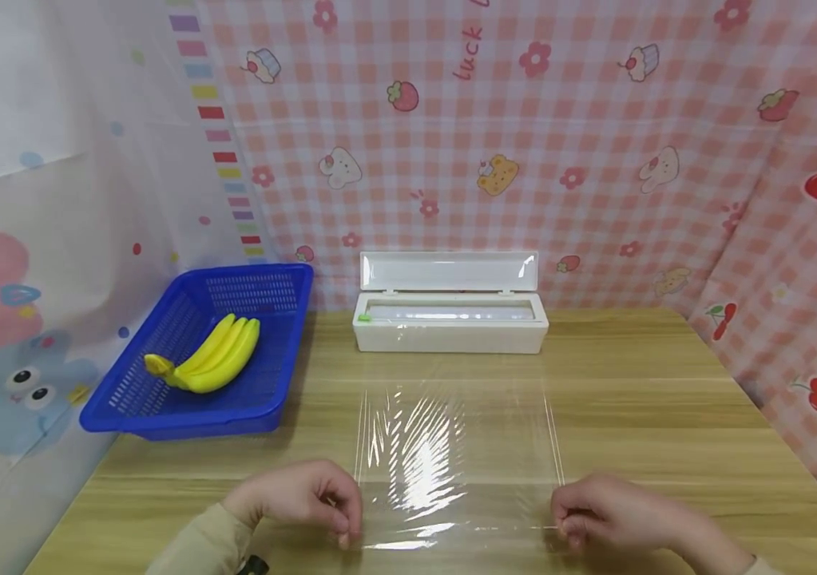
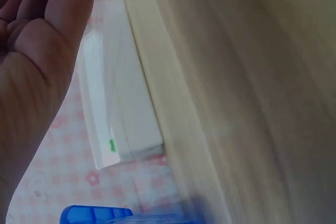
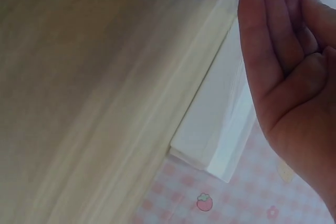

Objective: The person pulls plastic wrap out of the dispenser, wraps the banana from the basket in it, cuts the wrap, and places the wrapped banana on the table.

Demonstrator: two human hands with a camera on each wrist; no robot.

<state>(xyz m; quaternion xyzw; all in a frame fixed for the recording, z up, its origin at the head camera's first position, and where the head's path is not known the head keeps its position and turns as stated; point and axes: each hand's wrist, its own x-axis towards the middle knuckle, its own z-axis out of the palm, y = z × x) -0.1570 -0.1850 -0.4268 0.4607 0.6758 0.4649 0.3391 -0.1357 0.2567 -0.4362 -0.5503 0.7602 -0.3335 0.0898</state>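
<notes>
One sheet of clear cling film [image 1: 426, 475] spans the near middle of the desk [image 1: 674, 407], between your left hand [image 1: 307, 497] and right hand [image 1: 609, 511]. It appears to run back to the white dispenser box [image 1: 450, 337], far middle, lid [image 1: 449, 273] raised. Step in hand, judged: drawing film toward the near side. Next move likely calls for even tension on both corners, lest the sheet skew or fold onto itself.

Left hand: narrow, fingers curled, pinching the near left corner. Right hand: likewise narrow, thumb and fingers pinching the near right corner. Whether the film touches the desk: cannot tell. Left: your blue basket [image 1: 295, 351] with yellow bananas [image 1: 217, 363], apart from both hands.
</notes>
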